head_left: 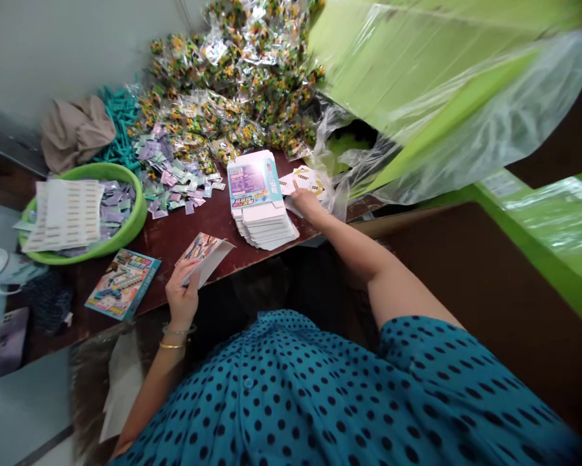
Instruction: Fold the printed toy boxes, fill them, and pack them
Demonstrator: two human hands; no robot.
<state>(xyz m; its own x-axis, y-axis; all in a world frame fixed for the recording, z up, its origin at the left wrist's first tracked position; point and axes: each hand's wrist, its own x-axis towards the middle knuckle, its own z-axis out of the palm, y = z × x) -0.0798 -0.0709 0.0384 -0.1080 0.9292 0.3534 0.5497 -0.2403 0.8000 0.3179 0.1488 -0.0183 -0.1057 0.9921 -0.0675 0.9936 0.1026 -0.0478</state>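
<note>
My left hand [182, 294] is closed around a small printed cardboard box [206, 252], tilted just above the table's front edge, its white inner flap facing right. At the far side of the table my right hand [307, 205] pinches the near edge of a white printed sheet [310, 181] with yellow and dark patterns, among several alike. Between the hands lies a stack of flat, unfolded boxes [254, 184], the top one blue and purple. A formed box [123, 283] with colourful print lies on the table left of my left hand.
Small clear packets with orange, green and black pieces [242, 84] are heaped at the back. Loose small sachets [174, 171] lie before them. A green basin [138, 217] holds sachets and white label sheets [67, 213]. Plastic film [446, 149] hangs at right; a phone [10, 340] lies far left.
</note>
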